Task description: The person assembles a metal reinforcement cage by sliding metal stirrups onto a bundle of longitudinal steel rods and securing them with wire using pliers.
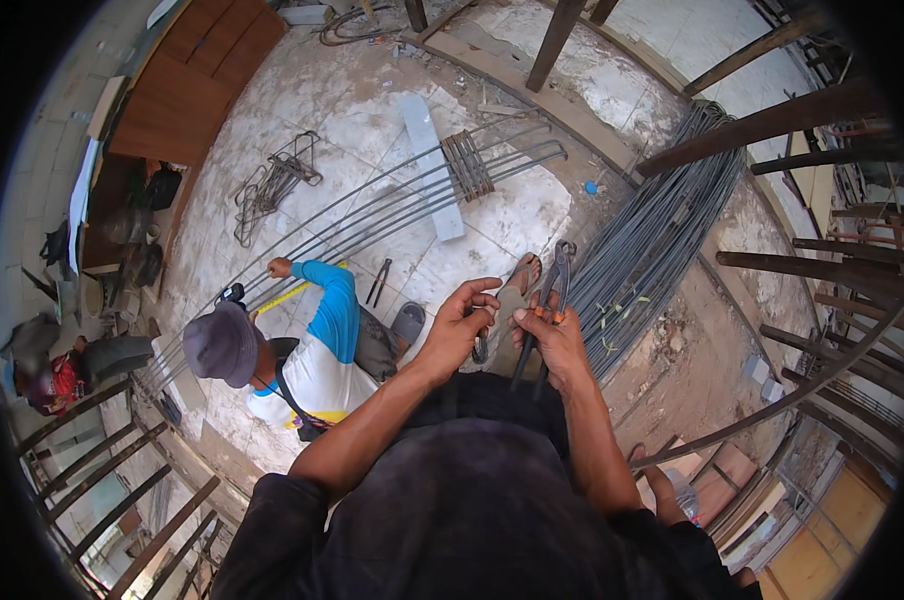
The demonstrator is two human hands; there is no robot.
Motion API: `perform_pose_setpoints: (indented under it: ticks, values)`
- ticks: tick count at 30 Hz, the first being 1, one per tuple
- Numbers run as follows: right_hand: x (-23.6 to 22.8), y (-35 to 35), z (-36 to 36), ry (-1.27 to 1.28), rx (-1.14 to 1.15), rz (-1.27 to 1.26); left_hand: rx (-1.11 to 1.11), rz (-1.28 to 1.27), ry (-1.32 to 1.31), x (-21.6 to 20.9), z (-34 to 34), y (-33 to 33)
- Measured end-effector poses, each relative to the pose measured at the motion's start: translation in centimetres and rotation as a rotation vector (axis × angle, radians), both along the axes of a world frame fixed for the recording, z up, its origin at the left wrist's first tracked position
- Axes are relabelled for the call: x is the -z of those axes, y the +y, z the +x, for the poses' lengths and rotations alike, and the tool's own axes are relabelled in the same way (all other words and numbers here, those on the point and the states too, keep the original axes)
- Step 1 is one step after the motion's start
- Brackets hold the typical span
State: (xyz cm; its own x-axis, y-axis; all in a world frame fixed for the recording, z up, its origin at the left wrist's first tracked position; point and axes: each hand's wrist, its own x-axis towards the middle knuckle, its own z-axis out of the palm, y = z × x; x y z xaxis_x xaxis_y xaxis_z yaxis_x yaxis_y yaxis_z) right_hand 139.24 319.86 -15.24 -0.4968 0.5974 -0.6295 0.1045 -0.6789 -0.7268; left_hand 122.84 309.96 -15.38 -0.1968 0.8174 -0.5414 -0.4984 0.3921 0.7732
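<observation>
My right hand (557, 340) is closed round a pair of pincers (563, 262). Their jaws point up and away from me, and the dark handles run down below the palm. Just to the left, my left hand (462, 325) is curled with thumb and fingers together on a small dark bundle of wire (480, 346), partly hidden by the fingers. The two hands are close but apart, in front of my body. My sandalled foot (525, 273) shows on the floor beyond them.
At left a co-worker in a hat (222, 345) crouches by long steel bars (372, 205) with a yellow tape measure (284, 297). Stirrups (467, 165) sit round the bars. Another pair of pincers (379, 282) lies nearby. A large rebar bundle (662, 220) and wooden posts (772, 130) stand right.
</observation>
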Motion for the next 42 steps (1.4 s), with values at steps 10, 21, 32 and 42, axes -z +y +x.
perform_pose_setpoints:
  ticks: [10,21,32,42]
  values:
    - [-0.7,21.8,1.1,-0.106,-0.033,0.063,0.459,0.264,0.79,2.4,1.6,17.4]
    - [-0.5,31.7,-6.6,-0.166,-0.064,0.11,0.301,0.327,0.442,-0.3,-3.4,26.5]
    - [-1.4,36.2,-15.6,-0.06,0.14,0.076,0.06,-0.002,0.367,-1.0,-11.1,31.0]
    - [-0.5,43.1,-20.9,0.018,-0.263,0.177,0.186,-0.178,0.558,-3.4,-11.2,31.3]
